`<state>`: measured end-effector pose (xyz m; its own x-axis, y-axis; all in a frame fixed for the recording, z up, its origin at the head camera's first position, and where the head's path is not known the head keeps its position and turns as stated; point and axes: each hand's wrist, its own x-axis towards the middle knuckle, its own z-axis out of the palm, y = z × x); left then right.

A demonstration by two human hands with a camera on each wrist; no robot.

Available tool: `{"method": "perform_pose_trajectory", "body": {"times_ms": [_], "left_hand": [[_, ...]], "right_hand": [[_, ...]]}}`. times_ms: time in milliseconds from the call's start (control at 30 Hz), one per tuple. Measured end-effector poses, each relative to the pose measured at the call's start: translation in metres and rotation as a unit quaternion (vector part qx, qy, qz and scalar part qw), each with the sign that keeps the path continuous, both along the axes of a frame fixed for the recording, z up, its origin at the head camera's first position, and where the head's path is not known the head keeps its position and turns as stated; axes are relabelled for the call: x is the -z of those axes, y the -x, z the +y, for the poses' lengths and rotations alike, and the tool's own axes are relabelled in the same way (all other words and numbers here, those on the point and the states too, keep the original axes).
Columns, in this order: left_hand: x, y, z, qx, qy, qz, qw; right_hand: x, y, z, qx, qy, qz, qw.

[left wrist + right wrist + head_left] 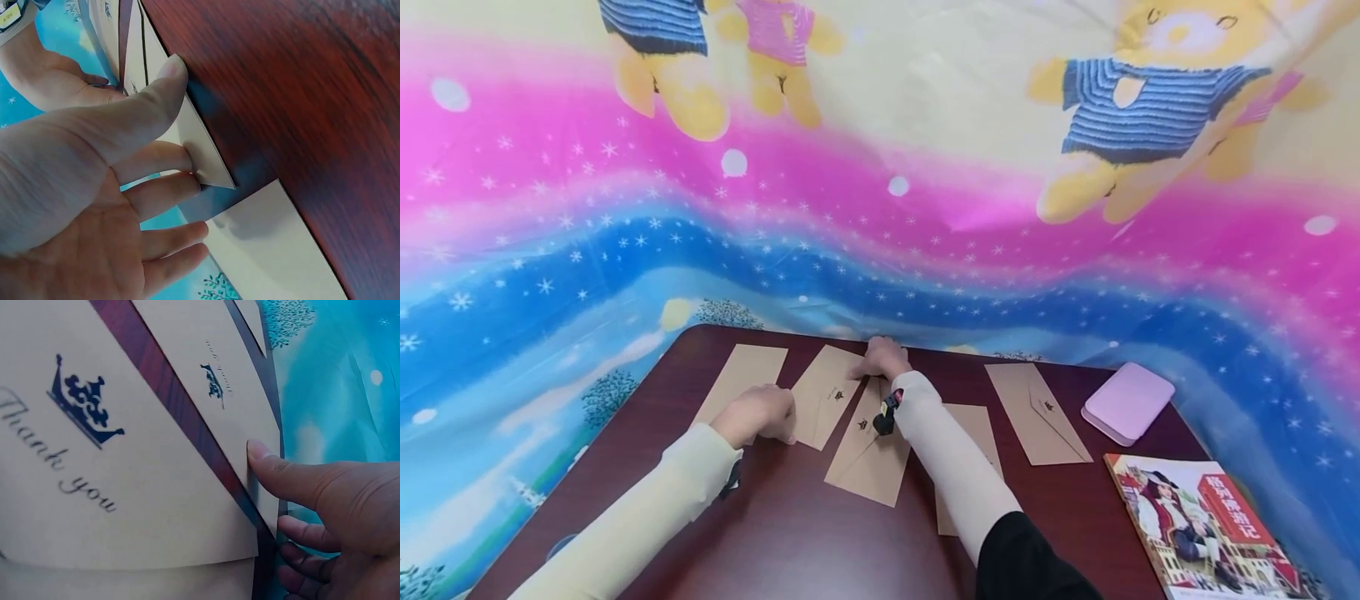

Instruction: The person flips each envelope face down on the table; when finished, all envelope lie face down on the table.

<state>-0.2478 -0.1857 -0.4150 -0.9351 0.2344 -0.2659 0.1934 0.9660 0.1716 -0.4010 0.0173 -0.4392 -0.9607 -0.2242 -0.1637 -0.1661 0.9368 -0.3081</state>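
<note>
I'm reaching to the far side of the dark red-brown worktop (760, 525), where 5 tan envelopes lie in a rough fan. Both my hands are at the 2nd envelope (825, 396) from the left. My left hand (758, 412) is at its near left corner: the fingers are loosely bent, tips touching the edge, and my thumb stands apart from them over the near end. Just beside that hand lies the leftmost envelope (747, 372), a narrow strip of worktop between it and the 2nd.

My right hand (883, 357) is at the far end, thumb laid on top of the 2nd envelope and fingers bent just past its edge; I cannot tell whether they pinch it. Below that wrist is the 3rd envelope (859, 465), printed with a dark crown and "Thank you", separated from the 2nd by a wedge of worktop. My right forearm partly covers the 4th envelope (977, 433). The 5th envelope (1033, 412) lies apart to the right, its pointed flap facing up.

Farther right is a pink case (1129, 402), with an illustrated book (1213, 525) just nearer me. Behind the worktop hangs a backdrop (880, 250) of bears, snowflakes and pink and blue bands.
</note>
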Motion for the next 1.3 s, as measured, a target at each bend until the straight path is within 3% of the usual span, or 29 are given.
{"method": "perform_pose_trajectory", "body": {"times_ms": [100,233,333,533,767,867,1000,1133,1300], "left_hand": [[-0.001,0.0,0.002,-0.004,0.005,-0.006,1.0],[0.0,0.001,-0.001,0.003,0.004,-0.005,1.0],[0.001,0.002,-0.004,0.011,-0.003,-0.009,0.9999],[0.004,0.005,-0.009,0.025,-0.012,-0.011,0.9995],[0.008,0.007,-0.012,0.057,0.001,-0.002,0.9984],[0.007,0.003,-0.013,0.06,-0.012,-0.001,0.9981],[0.005,-0.001,-0.013,0.058,-0.043,-0.026,0.997],[0.005,-0.004,-0.012,0.076,-0.073,-0.031,0.994],[0.006,-0.009,-0.009,0.118,-0.095,0.004,0.9884]], "right_hand": [[0.0,0.007,0.003,-0.002,0.014,-0.006,0.9999],[0.001,0.016,0.01,-0.024,0.097,0.002,0.995],[0.003,0.02,0.019,-0.076,0.152,0.019,0.9853],[0.009,0.024,0.036,-0.152,0.178,0.04,0.9714],[0.01,0.026,0.047,-0.168,0.204,0.049,0.9632],[0.008,0.028,0.048,-0.18,0.216,0.06,0.9579],[0.005,0.028,0.047,-0.188,0.234,0.06,0.9521],[0.003,0.028,0.043,-0.193,0.272,0.045,0.9418],[0.0,0.028,0.034,-0.208,0.327,0.027,0.9214]]}}
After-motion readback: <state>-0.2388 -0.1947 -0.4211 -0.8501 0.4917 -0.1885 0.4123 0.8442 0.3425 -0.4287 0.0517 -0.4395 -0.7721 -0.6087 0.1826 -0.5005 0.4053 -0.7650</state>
